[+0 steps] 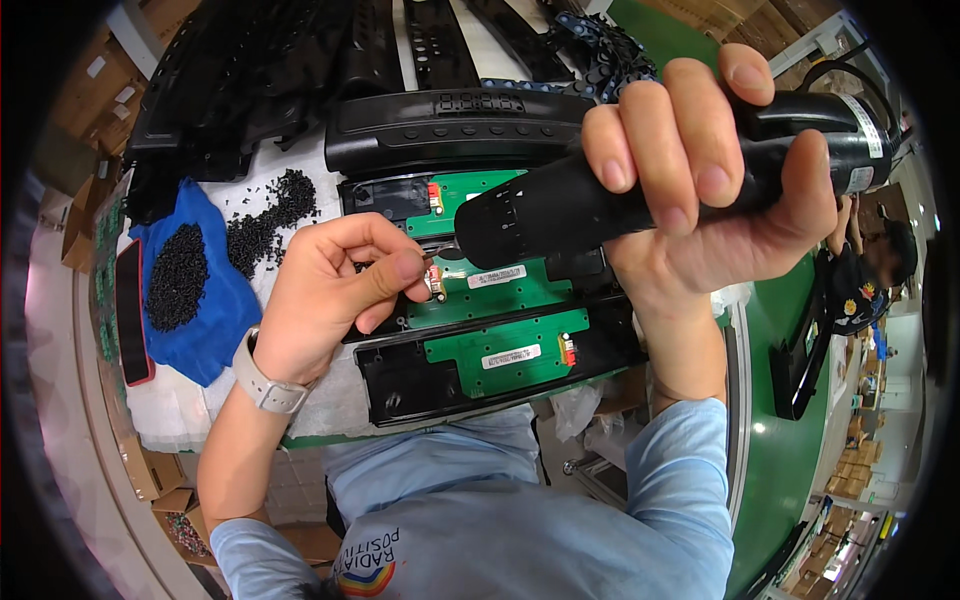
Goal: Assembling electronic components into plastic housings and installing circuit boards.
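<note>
My right hand grips a black electric screwdriver, held slanting with its nose toward the left. My left hand is closed in a pinch at the driver's tip. A short dark metal piece shows between fingertips and nose; what exactly the fingers hold is too small to tell. Beneath both hands lie black plastic housings with green circuit boards. The nearest board bears a white label and a red-and-white connector. The middle board is partly covered by the left hand and the screwdriver.
Small black screws are heaped on a blue cloth, with a loose pile alongside. A red-edged phone lies at the left edge. Black panels and a housing with a display fill the back. Another person is far right.
</note>
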The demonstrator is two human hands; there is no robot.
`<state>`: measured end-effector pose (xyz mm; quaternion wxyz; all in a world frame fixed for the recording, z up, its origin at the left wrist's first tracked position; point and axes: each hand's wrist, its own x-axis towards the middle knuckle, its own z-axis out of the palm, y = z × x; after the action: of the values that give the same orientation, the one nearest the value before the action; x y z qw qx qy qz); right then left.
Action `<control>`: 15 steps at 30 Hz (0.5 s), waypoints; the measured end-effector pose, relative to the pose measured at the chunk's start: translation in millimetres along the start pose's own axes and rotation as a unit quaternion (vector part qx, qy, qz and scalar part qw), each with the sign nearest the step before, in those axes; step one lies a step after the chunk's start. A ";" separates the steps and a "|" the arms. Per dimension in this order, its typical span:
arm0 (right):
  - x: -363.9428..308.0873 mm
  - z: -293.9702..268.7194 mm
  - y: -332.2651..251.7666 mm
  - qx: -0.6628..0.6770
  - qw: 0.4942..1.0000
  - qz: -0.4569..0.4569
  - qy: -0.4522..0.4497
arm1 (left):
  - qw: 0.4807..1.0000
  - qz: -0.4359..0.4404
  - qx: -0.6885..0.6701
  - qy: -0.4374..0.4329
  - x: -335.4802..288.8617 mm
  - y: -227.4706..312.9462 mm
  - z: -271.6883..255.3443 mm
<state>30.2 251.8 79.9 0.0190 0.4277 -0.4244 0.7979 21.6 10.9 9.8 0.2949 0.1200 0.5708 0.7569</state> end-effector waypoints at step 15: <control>10.8 -43.8 26.0 0.136 0.990 -0.044 0.004 | 0.994 0.066 0.016 0.081 -3.9 -7.3 12.8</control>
<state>-16.1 262.0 58.2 -0.0023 0.4410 -0.2929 0.8484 33.6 20.0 7.7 0.1947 0.1006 0.5957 0.7728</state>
